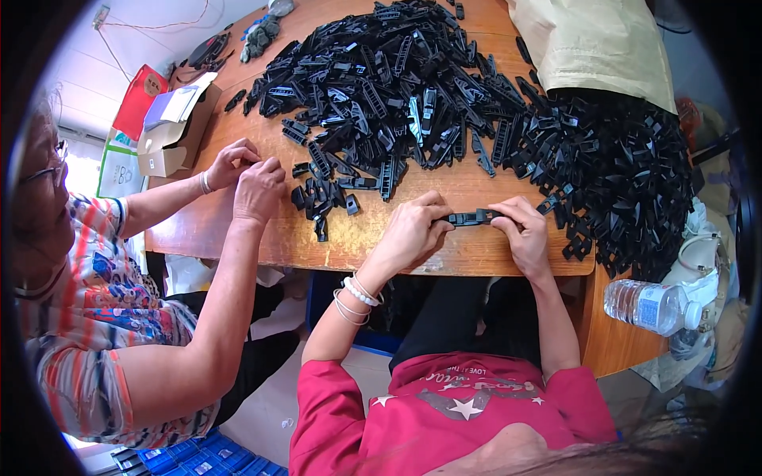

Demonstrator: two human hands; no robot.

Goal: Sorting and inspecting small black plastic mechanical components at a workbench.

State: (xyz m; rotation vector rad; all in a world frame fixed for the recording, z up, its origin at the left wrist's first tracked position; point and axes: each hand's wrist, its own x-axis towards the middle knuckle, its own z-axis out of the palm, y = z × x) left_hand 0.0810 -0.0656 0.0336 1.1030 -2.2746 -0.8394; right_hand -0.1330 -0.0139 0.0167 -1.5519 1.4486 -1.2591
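Near the table's front edge, a slim black plastic part (470,218) is stretched level between my two hands. My left hand (417,230), with white bracelets at the wrist, pinches its left end. The fingers and thumb of my right hand (524,234) close on its right end. Exactly what the part is cannot be made out; it has a long body with a raised section. Just beyond my hands spreads a big heap of similar black plastic parts (357,87). To my right lies a second heap of smaller black pieces (627,182).
At my left, another person's hands (258,182) work above the wooden table (317,252), beside a small cluster of black pieces (323,198). A beige sack (603,47) lies at the far right. A clear plastic bottle (647,307) rests on its side at the right; an open cardboard box (163,155) stands far left.
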